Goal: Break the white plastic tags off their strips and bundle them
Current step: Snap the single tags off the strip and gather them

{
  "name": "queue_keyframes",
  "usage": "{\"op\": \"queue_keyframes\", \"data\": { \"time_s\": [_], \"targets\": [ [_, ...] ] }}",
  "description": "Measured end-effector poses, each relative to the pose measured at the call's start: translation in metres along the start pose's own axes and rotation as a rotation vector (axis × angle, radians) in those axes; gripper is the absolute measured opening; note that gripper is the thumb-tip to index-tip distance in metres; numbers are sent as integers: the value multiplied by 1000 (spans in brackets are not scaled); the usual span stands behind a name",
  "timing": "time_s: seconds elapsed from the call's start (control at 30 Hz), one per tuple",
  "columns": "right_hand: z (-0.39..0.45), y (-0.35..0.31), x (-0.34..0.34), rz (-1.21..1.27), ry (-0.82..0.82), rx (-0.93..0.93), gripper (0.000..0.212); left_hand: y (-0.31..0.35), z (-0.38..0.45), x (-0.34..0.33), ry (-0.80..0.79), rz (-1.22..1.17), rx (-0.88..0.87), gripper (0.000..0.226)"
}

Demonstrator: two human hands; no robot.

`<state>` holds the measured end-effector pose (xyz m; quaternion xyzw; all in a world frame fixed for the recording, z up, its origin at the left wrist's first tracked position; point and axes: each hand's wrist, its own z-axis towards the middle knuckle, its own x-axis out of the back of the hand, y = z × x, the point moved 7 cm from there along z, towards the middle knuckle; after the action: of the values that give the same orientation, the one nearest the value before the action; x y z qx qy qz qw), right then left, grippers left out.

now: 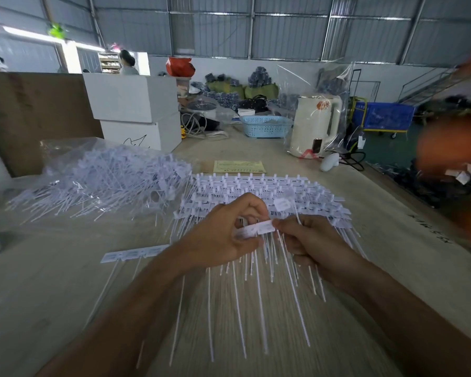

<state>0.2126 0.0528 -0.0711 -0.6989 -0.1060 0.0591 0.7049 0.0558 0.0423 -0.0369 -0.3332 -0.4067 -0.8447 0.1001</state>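
Observation:
My left hand [223, 232] grips one end of a strip of white plastic tags [252, 231] just above the table. My right hand [310, 240] pinches the other end of that strip between thumb and fingers, and one loose tag head [282, 204] sticks up above it. The thin tails of the held tags [259, 295] hang down toward me. Behind my hands lies a flat layered stack of tag strips [269, 191]. A clear bag of loose tags [104, 178] sits at the left. A short strip piece [133, 253] lies left of my left wrist.
A yellow paper slip [239, 166] lies beyond the stack. White cartons [132, 110], a blue basket [265, 126] and a bagged white kettle [314, 126] stand further back. A brown board [33, 112] leans at the left. Something orange and blurred [452, 148] is at the right edge.

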Motion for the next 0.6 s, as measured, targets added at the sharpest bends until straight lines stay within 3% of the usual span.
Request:
{"op": "queue_keyframes", "data": {
  "time_s": [0.2,0.43,0.6],
  "targets": [
    [3,5,5,38,33,-30,24,-13,-2,0,-106,-30,67,49],
    [0,3,-4,-24,-45,-11,36,-17,-1,7,76,207,25,21],
    [-6,-6,-5,-230,-117,113,29,-23,0,8,-8,192,70,11]
  ]
}}
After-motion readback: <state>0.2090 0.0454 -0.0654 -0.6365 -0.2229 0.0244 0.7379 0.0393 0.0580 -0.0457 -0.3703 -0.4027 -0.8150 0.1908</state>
